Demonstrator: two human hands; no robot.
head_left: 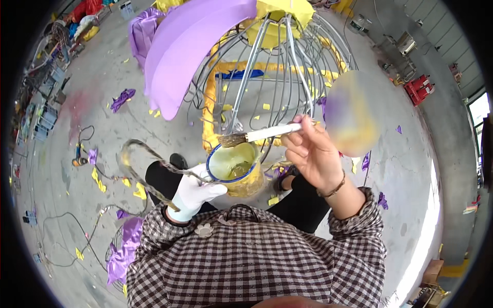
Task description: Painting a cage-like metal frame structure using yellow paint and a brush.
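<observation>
My left hand (192, 192), in a white glove, grips an enamel mug (241, 190) by its left side. The mug has a blue rim and a stained yellowish outside, with some yellowish liquid at its bottom. A twisted rope-like loop (146, 146) runs out from the mug past my glove. In my bare right hand (316, 154), with a bracelet at the wrist, the fingers pinch a paintbrush (272, 132) by its white handle. Its dark bristles hang over the mug's far rim, above the liquid.
Ahead stands a metal wire frame (251, 66) with a purple fabric panel (197, 49) and a yellow top (282, 20). Yellow-wrapped bars (209, 102) form its base. Fabric scraps (123, 99) and cables (67, 215) lie about the floor. A red machine (420, 90) stands at far right.
</observation>
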